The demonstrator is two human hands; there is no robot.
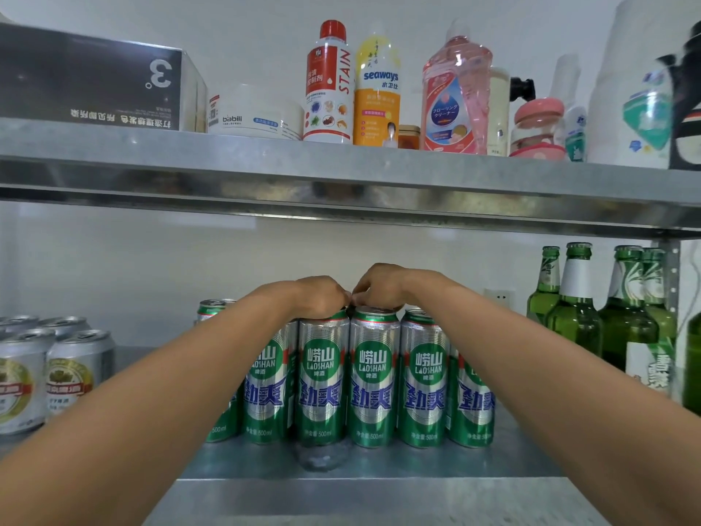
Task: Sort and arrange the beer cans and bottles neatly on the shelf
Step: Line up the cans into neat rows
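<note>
Centre frame: left hand [322, 298] fingers curled onto a glossy green-and-silver can [322, 381], right hand [379, 288] curled onto the neighbouring can [373, 381]; dull galvanised shelf [379, 499], green glass bottles [576, 317] right, white wall [113, 267]

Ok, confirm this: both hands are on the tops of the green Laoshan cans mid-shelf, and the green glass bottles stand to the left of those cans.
Not the left. The head view shows the green glass bottles standing to the right of the green Laoshan cans. The rest holds: left hand and right hand are both on the can tops mid-shelf.
</note>
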